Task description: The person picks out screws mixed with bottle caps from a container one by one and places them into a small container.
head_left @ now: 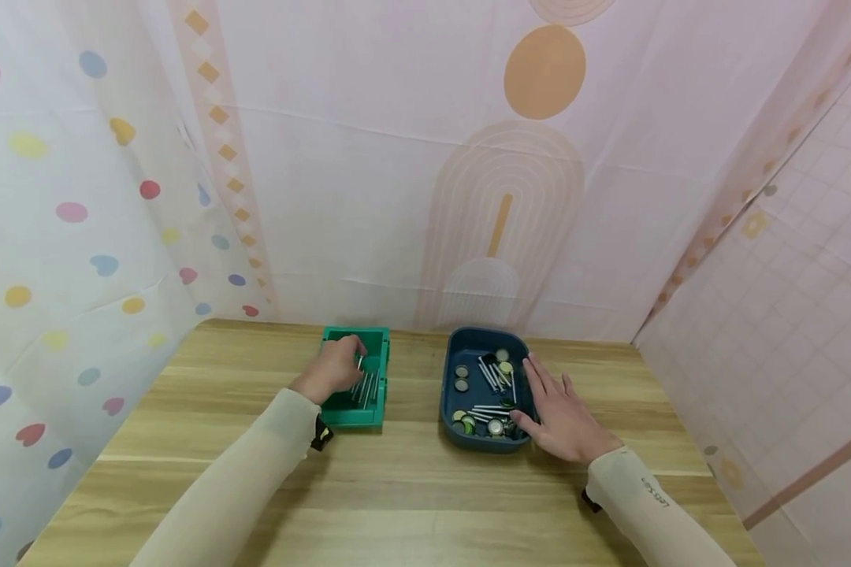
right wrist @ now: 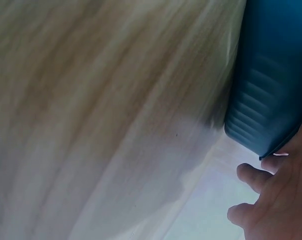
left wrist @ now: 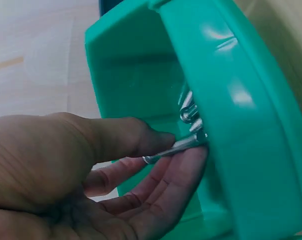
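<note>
Through the wrist view I see my left hand (head_left: pixel 333 368), its grip pinching a slim silvery metal rod (left wrist: pixel 187 143) inside the open green plastic bin (head_left: pixel 362 419), near similar rods (head_left: pixel 369 390). My right hand (head_left: pixel 566 419), grip released, fingers extended, touches the dark-blue rounded plastic tray (head_left: pixel 485 446) of small round discs (head_left: pixel 496 427) on the wood-grain table (head_left: pixel 418 504).

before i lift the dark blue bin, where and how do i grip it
Probably hold the dark blue bin by both long side rims, from left and right: the right hand touches the right rim; the far end sits close to the curtain.
</note>
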The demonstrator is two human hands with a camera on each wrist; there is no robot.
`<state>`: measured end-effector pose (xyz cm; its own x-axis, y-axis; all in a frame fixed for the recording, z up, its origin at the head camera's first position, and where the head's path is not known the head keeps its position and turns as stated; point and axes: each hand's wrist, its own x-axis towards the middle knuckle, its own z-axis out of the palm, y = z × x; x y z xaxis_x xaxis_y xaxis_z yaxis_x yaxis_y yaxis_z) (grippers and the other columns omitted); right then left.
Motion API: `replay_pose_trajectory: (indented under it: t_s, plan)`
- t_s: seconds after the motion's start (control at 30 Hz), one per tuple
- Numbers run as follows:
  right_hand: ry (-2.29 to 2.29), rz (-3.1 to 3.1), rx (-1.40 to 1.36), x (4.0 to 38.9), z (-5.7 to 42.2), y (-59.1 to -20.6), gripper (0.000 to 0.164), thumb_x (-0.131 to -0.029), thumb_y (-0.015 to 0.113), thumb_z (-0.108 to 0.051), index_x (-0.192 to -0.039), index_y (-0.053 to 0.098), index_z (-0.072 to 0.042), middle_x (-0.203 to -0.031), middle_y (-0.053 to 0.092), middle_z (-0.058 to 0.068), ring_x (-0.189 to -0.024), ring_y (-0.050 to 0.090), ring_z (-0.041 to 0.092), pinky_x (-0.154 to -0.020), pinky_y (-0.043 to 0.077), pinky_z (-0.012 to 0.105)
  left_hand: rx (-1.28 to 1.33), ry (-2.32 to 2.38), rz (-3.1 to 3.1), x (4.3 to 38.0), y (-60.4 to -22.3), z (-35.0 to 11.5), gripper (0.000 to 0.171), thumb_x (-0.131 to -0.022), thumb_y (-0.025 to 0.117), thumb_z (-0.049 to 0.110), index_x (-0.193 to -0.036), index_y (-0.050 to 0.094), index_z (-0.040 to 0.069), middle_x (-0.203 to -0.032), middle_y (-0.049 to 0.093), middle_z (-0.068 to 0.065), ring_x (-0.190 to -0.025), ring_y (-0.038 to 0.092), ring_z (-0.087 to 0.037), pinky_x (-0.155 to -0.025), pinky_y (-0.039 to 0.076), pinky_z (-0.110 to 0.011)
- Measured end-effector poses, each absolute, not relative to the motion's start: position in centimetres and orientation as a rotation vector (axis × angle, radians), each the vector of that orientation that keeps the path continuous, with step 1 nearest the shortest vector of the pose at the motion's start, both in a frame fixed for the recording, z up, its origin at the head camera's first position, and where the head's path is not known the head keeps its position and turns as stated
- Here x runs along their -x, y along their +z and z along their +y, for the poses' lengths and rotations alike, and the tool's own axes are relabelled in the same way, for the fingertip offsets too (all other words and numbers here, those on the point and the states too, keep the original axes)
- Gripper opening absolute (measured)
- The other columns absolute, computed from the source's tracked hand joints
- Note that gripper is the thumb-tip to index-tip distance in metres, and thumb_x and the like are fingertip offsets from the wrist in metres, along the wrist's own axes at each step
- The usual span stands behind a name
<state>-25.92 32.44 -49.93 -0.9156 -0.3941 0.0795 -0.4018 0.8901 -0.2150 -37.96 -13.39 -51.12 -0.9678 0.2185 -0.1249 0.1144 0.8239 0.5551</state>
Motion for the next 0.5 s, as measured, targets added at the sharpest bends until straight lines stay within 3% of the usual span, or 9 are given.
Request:
replay_pose_trajectory:
  t_s: [0.07,0.2,0.3,0.43,0.5]
  plan:
    - [0.357,-3.028,-0.639,25.9,32.5,-49.9,0.096,-0.120,0.060,-0.052,-0.186,0.012,0.000,-0.196,0.009,0.023,-0.179,0.028,0.049,-0.141,0.017,0.082,-0.266,0.803,2.834,38.2,-51.8,-13.3,0.044,-0.107,0.076,0.007,-0.149,0.067,-0.003,-0.141,0.076,-0.027,-0.100,0.068,-0.029,-0.093,0.066,-0.048]
    - [0.362,-3.033,-0.635,25.9,32.4,-50.0,0.097,-0.120,0.060,-0.052,-0.186,0.012,0.000,-0.196,0.009,0.023,-0.179,0.028,0.049,-0.141,0.017,0.082,-0.246,0.718,2.842,34.4,-47.9,-11.5,0.040,-0.112,0.066,-0.002,-0.151,0.065,-0.010,-0.153,0.071,-0.032,-0.109,0.071,-0.030,-0.105,0.067,-0.053]
    - [0.358,-3.029,-0.632,25.9,32.4,-50.0,0.097,-0.120,0.060,-0.053,-0.186,0.012,0.000,-0.197,0.009,0.022,-0.179,0.029,0.048,-0.141,0.018,0.082,-0.238,0.701,2.853,34.4,-48.1,-11.4,0.036,-0.112,0.061,-0.006,-0.148,0.066,-0.011,-0.147,0.073,-0.033,-0.104,0.070,-0.030,-0.098,0.068,-0.050]
    - [0.351,-3.021,-0.636,26.0,32.5,-49.9,0.097,-0.120,0.060,-0.054,-0.186,0.013,0.000,-0.196,0.011,0.023,-0.178,0.030,0.048,-0.140,0.019,0.082,-0.254,0.700,2.881,37.7,-52.3,-12.5,0.027,-0.112,0.061,-0.004,-0.138,0.070,-0.006,-0.127,0.076,-0.025,-0.092,0.065,-0.029,-0.079,0.063,-0.043]
    - [0.345,-3.020,-0.640,26.1,32.5,-49.9,0.097,-0.120,0.060,-0.054,-0.186,0.013,0.000,-0.196,0.011,0.023,-0.178,0.030,0.048,-0.140,0.019,0.082,-0.257,0.701,2.894,37.2,-51.8,-12.2,0.023,-0.112,0.061,-0.005,-0.133,0.070,-0.006,-0.120,0.076,-0.023,-0.090,0.064,-0.030,-0.076,0.061,-0.043]
